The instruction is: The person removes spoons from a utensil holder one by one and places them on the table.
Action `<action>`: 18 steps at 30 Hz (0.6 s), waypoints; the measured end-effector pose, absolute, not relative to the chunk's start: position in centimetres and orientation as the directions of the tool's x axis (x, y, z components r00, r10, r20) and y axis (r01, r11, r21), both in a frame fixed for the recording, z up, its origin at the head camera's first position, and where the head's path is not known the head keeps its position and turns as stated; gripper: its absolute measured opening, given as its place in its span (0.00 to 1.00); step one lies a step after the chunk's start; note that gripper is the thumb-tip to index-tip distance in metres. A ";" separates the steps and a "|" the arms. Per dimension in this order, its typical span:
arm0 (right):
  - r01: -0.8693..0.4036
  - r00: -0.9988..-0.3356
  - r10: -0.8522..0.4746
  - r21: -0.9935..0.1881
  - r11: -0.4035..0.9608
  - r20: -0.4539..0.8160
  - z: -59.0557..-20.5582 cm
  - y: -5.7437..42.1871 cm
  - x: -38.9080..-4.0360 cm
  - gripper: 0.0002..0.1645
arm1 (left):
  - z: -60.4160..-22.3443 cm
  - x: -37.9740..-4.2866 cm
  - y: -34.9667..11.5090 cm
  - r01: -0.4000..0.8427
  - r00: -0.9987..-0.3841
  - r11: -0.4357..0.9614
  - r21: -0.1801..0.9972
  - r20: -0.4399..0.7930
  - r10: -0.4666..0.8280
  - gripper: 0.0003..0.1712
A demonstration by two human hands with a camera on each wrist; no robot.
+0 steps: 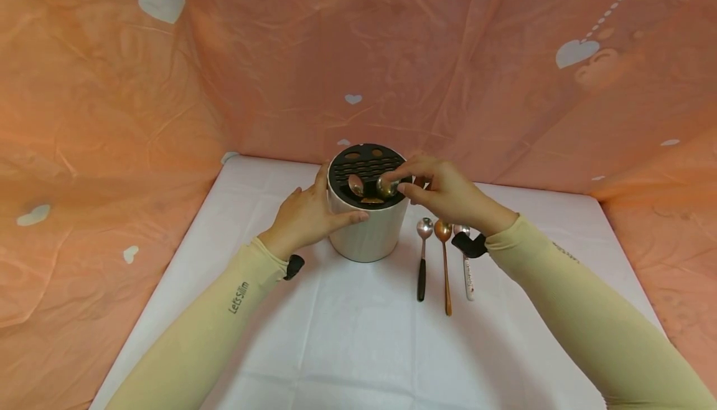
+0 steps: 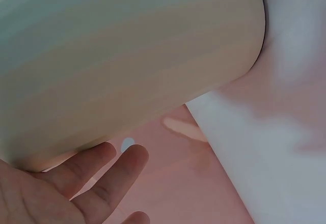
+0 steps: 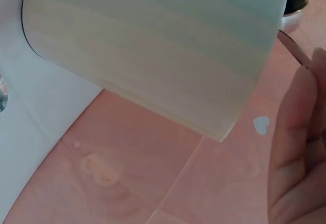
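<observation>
A white cylindrical utensil holder (image 1: 366, 232) with a black slotted lid (image 1: 366, 166) stands near the back of the white table. My left hand (image 1: 305, 217) grips its left side, thumb across the front and fingers toward the back. Over the lid's right front, my right hand (image 1: 439, 189) pinches the bowl of a silver spoon (image 1: 386, 188) between thumb and index finger. The spoon's handle is hidden. Left of it another spoon (image 1: 355, 185) stands bowl-up in the holder. A coppery piece (image 1: 371, 200) shows at the lid's front edge, its kind unclear.
Right of the holder lie a black-handled spoon (image 1: 422, 260), a copper-coloured spoon (image 1: 446, 267) and a spoon with a patterned white handle (image 1: 468, 279), partly covered by the black strap (image 1: 469, 245) on my right wrist. Orange-pink cloth (image 1: 336, 55) with hearts surrounds the table.
</observation>
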State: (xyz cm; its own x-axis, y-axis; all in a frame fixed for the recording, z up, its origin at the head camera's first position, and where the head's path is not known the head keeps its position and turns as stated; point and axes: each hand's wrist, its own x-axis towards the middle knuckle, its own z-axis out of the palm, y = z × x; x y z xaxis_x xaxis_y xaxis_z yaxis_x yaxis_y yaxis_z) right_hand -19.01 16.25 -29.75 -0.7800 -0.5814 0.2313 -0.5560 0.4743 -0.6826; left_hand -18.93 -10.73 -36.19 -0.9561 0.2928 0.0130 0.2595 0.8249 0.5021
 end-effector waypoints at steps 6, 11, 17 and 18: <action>-0.584 -0.767 -0.551 -0.713 0.388 0.328 -29.8 16.9 -19.2 0.21 | -36.2 -18.9 -10.7 0.265 -0.955 0.823 0.502 0.018 0.296 0.77; -0.627 -0.750 -0.510 -0.696 0.350 0.420 -29.4 17.5 -19.2 0.20 | -36.2 -18.9 -10.7 0.269 -0.954 0.821 0.503 0.023 0.298 0.77; -0.589 -0.788 -0.435 -0.738 0.330 0.435 -28.7 18.2 -19.0 0.21 | -36.2 -18.9 -10.8 0.266 -0.954 0.819 0.508 0.019 0.298 0.78; -0.580 -0.795 -0.424 -0.746 0.327 0.433 -28.7 18.2 -19.0 0.22 | -36.2 -18.9 -10.8 0.266 -0.954 0.819 0.508 0.019 0.298 0.78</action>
State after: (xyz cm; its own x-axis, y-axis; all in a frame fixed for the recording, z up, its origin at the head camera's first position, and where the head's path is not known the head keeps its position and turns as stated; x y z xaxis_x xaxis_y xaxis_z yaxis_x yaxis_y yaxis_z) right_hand -19.00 18.25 -28.69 -0.7955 -0.4241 0.4329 -0.5803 0.3271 -0.7459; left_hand -18.92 -10.75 -36.19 -0.9543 0.2981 0.0195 0.2663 0.8193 0.5077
